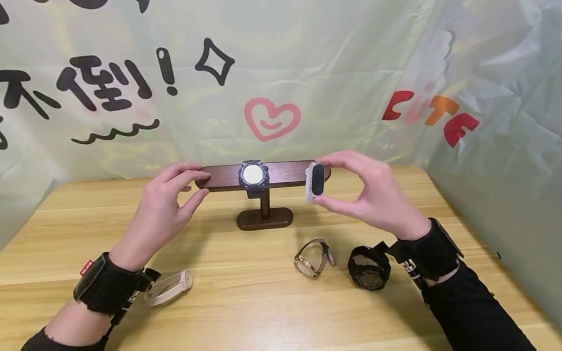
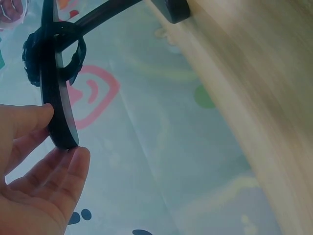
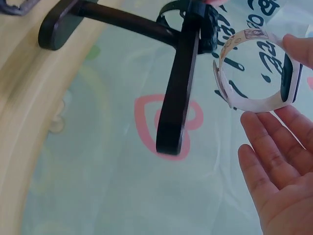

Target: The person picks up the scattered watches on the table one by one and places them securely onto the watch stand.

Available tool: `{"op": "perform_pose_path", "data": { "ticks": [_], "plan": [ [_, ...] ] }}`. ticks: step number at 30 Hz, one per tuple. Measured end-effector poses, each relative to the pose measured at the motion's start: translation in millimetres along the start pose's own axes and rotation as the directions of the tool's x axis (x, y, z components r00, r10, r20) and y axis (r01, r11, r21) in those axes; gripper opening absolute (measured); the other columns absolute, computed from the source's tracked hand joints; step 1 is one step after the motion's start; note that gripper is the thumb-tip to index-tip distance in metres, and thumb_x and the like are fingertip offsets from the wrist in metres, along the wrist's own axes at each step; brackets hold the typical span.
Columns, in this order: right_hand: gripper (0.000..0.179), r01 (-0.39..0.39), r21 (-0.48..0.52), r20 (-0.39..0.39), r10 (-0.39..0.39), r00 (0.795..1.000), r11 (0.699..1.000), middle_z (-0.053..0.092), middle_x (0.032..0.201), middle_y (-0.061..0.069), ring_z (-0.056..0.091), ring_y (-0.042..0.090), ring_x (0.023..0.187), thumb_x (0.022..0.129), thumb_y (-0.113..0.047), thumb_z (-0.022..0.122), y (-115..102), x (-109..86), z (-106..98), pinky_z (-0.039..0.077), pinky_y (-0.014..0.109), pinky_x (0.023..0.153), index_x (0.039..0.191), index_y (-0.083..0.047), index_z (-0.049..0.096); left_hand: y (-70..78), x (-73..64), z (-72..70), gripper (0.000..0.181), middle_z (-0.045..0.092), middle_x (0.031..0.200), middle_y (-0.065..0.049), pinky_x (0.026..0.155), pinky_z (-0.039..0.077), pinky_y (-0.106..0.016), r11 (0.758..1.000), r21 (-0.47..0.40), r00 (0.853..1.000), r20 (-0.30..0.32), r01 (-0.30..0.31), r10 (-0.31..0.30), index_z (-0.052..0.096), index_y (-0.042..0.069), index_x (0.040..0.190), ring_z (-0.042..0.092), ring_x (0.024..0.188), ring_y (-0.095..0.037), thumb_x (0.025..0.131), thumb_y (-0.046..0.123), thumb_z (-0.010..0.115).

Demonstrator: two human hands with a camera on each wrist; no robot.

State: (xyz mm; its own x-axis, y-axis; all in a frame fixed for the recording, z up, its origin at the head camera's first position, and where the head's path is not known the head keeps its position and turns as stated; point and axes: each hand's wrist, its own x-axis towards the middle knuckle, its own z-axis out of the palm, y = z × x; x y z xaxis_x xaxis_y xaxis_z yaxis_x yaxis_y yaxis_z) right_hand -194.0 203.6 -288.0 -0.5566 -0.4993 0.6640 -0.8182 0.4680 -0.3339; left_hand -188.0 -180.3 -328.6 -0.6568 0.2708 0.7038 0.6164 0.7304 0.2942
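A dark wooden watch stand (image 1: 217, 176) stands at the back of the table, its crossbar level on a short post. A dark sports watch (image 1: 253, 175) is fastened round the bar's middle. With thumb and fingers, my left hand (image 1: 163, 203) grips the bar's left end, as the left wrist view also shows. My right hand (image 1: 367, 188) pinches a white fitness band (image 1: 316, 180) with a dark screen, in front of the bar's right end. In the right wrist view this fitness band (image 3: 261, 104) forms a closed loop, apart from the bar.
On the table (image 1: 252, 319) lie a pale watch band (image 1: 168, 288) by my left wrist, a gold-rimmed wristwatch (image 1: 311, 260) right of centre, and a black sports watch (image 1: 368, 268) near my right wrist. A printed cloth backdrop (image 1: 333, 79) hangs close behind the stand.
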Motion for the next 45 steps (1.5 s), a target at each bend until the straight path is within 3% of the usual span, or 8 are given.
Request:
{"op": "perform_pose_path", "data": {
  "ticks": [5, 25, 29, 36, 45],
  "plan": [
    [0.063, -0.023, -0.04, -0.025, 0.022, 0.999, 0.999, 0.076, 0.13, 0.005, 0.071, 0.022, 0.12, 0.077, -0.011, 0.097, 5, -0.5, -8, 0.051, 0.019, 0.109, 0.134, -0.01, 0.072, -0.2, -0.6, -0.3, 0.027, 0.071, 0.127, -0.015, 0.083, 0.063, -0.045, 1.0, 0.002, 1.0, -0.001, 0.0, 0.0, 0.077, 0.002, 0.119, 0.072, 0.102, -0.031, 0.093, 0.0, 0.082],
    [0.062, -0.128, -0.118, -0.044, 0.123, 0.991, 0.985, 0.075, 0.129, 0.005, 0.069, 0.024, 0.121, 0.08, -0.012, 0.096, 21, -5.0, -25, 0.048, 0.019, 0.106, 0.137, -0.015, 0.071, -0.8, -0.7, 0.2, 0.028, 0.071, 0.128, -0.015, 0.082, 0.063, -0.046, 1.0, -0.008, 1.0, 0.0, 0.005, -0.005, 0.077, 0.003, 0.119, 0.072, 0.099, -0.032, 0.093, -0.001, 0.082],
    [0.061, -0.153, -0.137, -0.035, 0.15, 0.988, 0.979, 0.075, 0.13, 0.003, 0.069, 0.023, 0.122, 0.082, -0.015, 0.095, 26, -6.3, -27, 0.05, 0.024, 0.106, 0.138, -0.017, 0.071, -0.9, -0.4, 0.3, 0.027, 0.071, 0.128, -0.015, 0.082, 0.063, -0.045, 1.0, -0.007, 1.0, 0.0, 0.005, -0.005, 0.077, 0.003, 0.119, 0.072, 0.098, -0.032, 0.093, -0.001, 0.082],
    [0.059, -0.2, -0.141, -0.018, 0.2, 0.98, 0.97, 0.075, 0.129, 0.004, 0.069, 0.027, 0.122, 0.084, -0.019, 0.094, 34, -7.8, -26, 0.054, 0.047, 0.105, 0.139, -0.019, 0.071, -0.9, -1.0, 0.3, 0.028, 0.071, 0.128, -0.015, 0.082, 0.063, -0.045, 1.0, -0.003, 1.0, 0.003, 0.01, -0.01, 0.077, 0.003, 0.12, 0.072, 0.099, -0.032, 0.093, -0.001, 0.081],
    [0.061, -0.222, -0.141, 0.024, 0.227, 0.974, 0.965, 0.072, 0.135, 0.001, 0.065, 0.022, 0.129, 0.088, -0.028, 0.092, 44, -11.2, -21, 0.052, 0.047, 0.113, 0.143, -0.021, 0.068, -1.1, -1.2, 0.8, 0.027, 0.071, 0.128, -0.015, 0.081, 0.062, -0.046, 1.0, -0.003, 1.0, 0.001, 0.008, -0.008, 0.077, 0.003, 0.12, 0.072, 0.097, -0.032, 0.093, -0.001, 0.081]
  ]
}}
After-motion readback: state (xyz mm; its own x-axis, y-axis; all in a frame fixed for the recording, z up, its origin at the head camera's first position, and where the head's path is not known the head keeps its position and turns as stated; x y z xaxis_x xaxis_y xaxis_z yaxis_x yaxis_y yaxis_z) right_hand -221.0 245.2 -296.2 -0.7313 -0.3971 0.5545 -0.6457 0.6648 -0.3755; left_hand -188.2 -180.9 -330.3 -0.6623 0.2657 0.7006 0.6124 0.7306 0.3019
